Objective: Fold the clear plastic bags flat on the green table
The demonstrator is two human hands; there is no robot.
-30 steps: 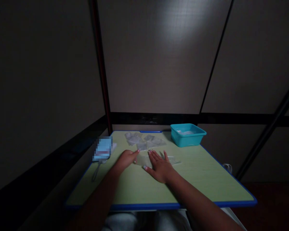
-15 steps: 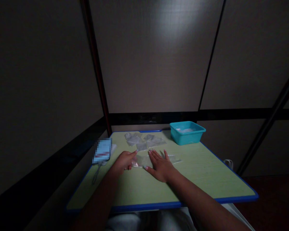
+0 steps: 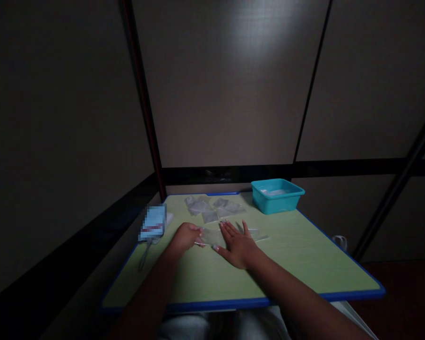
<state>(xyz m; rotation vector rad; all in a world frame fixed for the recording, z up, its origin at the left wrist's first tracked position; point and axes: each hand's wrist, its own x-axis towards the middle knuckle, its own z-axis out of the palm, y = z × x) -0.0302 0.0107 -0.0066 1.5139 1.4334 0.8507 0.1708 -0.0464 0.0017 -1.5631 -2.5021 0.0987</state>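
Note:
A clear plastic bag [image 3: 211, 236] lies flat across the middle of the table [image 3: 297, 264]. At its left end my left hand [image 3: 187, 236] pinches the edge between thumb and fingers. My right hand [image 3: 238, 245] rests palm down on the bag with fingers spread, pressing it against the tabletop. The bag's right end sticks out beyond my right hand. Just behind it, several small clear packets [image 3: 230, 207] lie loosely together; whether they hold anything is hard to see.
A turquoise plastic basket [image 3: 276, 203] with clear plastic inside stands at the back right. On the left edge sits a phone [image 3: 153, 222], its screen blurred, with a strap [image 3: 145, 255] hanging toward me. Panelled walls close in behind and to the left.
My left thumb has come down and closed on the bag's left end. My right hand stays spread in place. The whole view has shifted slightly.

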